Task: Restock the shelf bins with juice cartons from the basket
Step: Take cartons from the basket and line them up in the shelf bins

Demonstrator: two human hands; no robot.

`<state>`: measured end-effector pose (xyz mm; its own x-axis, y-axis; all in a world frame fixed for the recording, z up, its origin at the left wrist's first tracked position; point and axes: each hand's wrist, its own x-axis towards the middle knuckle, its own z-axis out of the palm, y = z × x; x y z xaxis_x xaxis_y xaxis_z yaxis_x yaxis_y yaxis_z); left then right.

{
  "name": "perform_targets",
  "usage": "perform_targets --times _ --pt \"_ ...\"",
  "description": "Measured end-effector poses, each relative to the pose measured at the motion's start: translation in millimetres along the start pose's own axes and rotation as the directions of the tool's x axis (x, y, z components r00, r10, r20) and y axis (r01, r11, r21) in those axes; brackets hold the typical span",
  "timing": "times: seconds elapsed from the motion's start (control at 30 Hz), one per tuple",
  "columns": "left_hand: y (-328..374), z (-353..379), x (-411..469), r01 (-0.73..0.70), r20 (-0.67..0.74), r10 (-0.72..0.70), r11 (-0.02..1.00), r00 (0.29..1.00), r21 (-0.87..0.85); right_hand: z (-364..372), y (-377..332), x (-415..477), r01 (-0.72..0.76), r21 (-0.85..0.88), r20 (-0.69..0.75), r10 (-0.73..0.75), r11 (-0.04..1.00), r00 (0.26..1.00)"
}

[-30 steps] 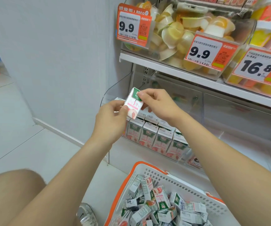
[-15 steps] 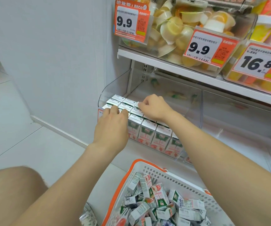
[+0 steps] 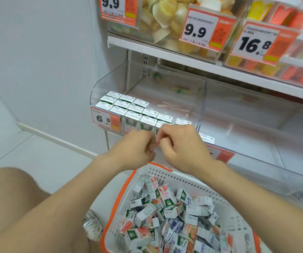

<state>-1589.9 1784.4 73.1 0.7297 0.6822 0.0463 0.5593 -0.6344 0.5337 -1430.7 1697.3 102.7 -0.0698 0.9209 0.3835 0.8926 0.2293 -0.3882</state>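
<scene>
Currently left hand (image 3: 138,148) and right hand (image 3: 183,147) curled, empty, side by side above basket (image 3: 167,173) rim, likely staged for next pick; juice cartons (image 3: 128,108) upright in tight rows, left bin (image 3: 110,83).

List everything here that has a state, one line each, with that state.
left hand, fingers curled, holding no carton
right hand, fingers curled, holding no carton
shelf bin, part filled, no cartons at its back right
bin cartons, upright in neat rows
basket, open-topped, well filled
basket cartons, loose, jumbled at all angles
</scene>
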Motion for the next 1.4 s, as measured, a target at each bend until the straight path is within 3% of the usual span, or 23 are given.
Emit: perform_targets --times 0.07,0.13,0.2,0.33,0.4,0.47,0.6,0.7,0.77,0.9,1.03,1.1,1.23,1.4 --pt "12 22 -3 -0.066 0.288 0.055 0.997 0.956 0.03 2 6 -35 0.008 -0.092 0.26 0.017 0.996 0.966" --pt "22 46 -6 -0.091 0.513 0.04 0.993 0.857 0.075 9 17 -67 0.047 -0.23 0.496 0.075 0.972 0.865" --pt "29 73 -7 -0.098 0.673 -0.045 0.98 0.738 0.173 20 35 -97 0.052 -0.294 0.644 0.158 0.954 0.748" --pt "29 127 -7 -0.172 0.779 -0.13 0.941 0.613 0.293 58 84 -150 -0.073 -0.344 0.806 0.335 0.936 0.488" --pt "17 158 -9 -0.216 0.791 -0.157 0.914 0.592 0.343 77 106 -170 -0.14 -0.355 0.822 0.38 0.924 0.423" --pt "3 184 -11 -0.265 0.801 -0.205 0.873 0.563 0.409 88 121 -184 -0.185 -0.372 0.811 0.416 0.909 0.412" --pt "-17 212 -18 -0.273 0.794 -0.283 0.833 0.538 0.482 106 140 -195 -0.285 -0.399 0.722 0.49 0.871 0.488" --pt "-32 225 -25 -0.266 0.772 -0.293 0.821 0.564 0.506 128 155 -205 -0.374 -0.34 0.704 0.497 0.863 0.507" --pt "-39 228 -29 -0.238 0.767 -0.29 0.837 0.572 0.493 141 153 -209 -0.392 -0.339 0.704 0.507 0.855 0.497" --pt "-44 237 -36 -0.14 0.803 -0.304 0.893 0.513 0.428 158 136 -216 -0.35 -0.395 0.729 0.522 0.849 0.444" --pt "-44 244 -40 -0.14 0.743 -0.291 0.878 0.602 0.457 173 124 -229 -0.379 -0.394 0.767 0.527 0.837 0.365" --pt "-43 241 -40 -0.113 0.72 -0.287 0.885 0.632 0.452 174 123 -233 -0.422 -0.364 0.754 0.529 0.83 0.39" --pt "-41 234 -38 -0.028 0.7 -0.33 0.894 0.633 0.447 173 120 -234 -0.505 -0.271 0.655 0.541 0.819 0.527" --pt "-41 216 -31 0.091 0.707 -0.306 0.941 0.638 0.325 179 100 -247 -0.43 -0.341 0.637 0.542 0.836 0.548"
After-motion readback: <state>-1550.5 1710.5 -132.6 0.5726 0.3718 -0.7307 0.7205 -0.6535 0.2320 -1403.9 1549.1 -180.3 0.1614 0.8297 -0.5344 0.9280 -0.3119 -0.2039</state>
